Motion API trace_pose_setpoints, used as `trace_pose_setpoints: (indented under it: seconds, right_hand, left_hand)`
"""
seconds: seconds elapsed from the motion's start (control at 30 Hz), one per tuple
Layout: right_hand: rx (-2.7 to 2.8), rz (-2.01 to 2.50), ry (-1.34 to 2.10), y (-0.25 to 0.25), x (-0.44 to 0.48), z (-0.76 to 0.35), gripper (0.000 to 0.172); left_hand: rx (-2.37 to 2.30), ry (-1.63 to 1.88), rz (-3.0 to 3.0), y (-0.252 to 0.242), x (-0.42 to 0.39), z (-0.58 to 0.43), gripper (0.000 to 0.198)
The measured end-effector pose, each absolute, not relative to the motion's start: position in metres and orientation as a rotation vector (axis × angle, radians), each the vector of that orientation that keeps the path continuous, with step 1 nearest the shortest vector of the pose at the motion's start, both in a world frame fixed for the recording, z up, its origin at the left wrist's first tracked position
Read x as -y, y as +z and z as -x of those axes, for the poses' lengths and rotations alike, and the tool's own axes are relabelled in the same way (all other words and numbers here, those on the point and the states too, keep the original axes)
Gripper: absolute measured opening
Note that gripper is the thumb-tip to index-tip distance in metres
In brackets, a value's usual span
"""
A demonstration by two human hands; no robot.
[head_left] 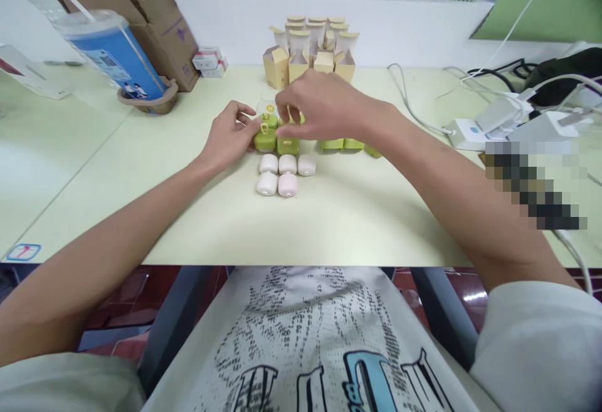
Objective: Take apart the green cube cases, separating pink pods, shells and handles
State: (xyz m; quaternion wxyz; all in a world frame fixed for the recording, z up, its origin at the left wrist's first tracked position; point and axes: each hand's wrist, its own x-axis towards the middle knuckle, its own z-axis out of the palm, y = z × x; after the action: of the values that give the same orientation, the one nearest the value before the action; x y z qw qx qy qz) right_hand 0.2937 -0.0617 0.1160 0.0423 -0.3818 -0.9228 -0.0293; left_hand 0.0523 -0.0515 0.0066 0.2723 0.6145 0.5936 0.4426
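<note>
My left hand (234, 128) rests on the table at the left of a small cluster of glossy green cases (266, 140). Its fingers are loosely bent and apart, with the thumb tip touching a case. Over the cluster's right part hovers my right hand (320, 106), its fingers curved downward and a gap showing between them and the thumb. A green case (288, 146) lies below that thumb; the cases behind are partly hidden. A small loop stands on one lid. Just in front sit several pale pinkish-white cases (287, 164) in two rows.
More green cases (352, 145) lie beneath my right forearm. Several open yellow boxes (276, 67) stand by the wall. A blue cup (117, 54) in a holder and a cardboard box (164, 36) are at the left. White chargers and cables (468, 134) occupy the right.
</note>
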Motion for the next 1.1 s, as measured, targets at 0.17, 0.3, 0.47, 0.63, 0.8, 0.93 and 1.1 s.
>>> trace_pose_setpoints:
  seconds: [0.17, 0.3, 0.47, 0.63, 0.8, 0.93, 1.1]
  right_hand:
    - [2.869, 1.25, -0.05, 0.105, 0.058, -0.291, 0.011]
    - [2.852, 1.245, -0.087, 0.099, 0.05, -0.293, 0.027]
    - [2.842, 1.24, 0.015, 0.098, 0.048, -0.292, 0.029]
    - [2.803, 1.194, 0.049, 0.1, 0.051, -0.293, 0.027]
    - [2.821, 1.139, 0.008, 0.098, 0.051, -0.291, 0.027]
    - [2.804, 1.143, -0.001, 0.093, 0.048, -0.289, 0.025]
    - [2.767, 1.095, 0.051, 0.088, 0.044, -0.29, 0.019]
  left_hand:
    - [-1.61, 1.189, -1.58, 0.009, 0.05, -0.054, 0.018]
    - [-1.672, 1.218, -1.585, 0.022, 0.06, -0.06, 0.018]
    - [-1.703, 1.152, -1.78, 0.037, 0.077, -0.065, 0.025]
    - [-1.7, 1.068, -2.022, 0.035, 0.081, -0.065, 0.019]
    - [-1.659, 1.078, -2.181, 0.026, 0.075, -0.061, 0.017]
    - [-1.553, 1.088, -2.249, 0.022, 0.07, -0.055, 0.024]
    - [-1.526, 1.003, -2.391, 0.024, 0.067, -0.05, 0.034]
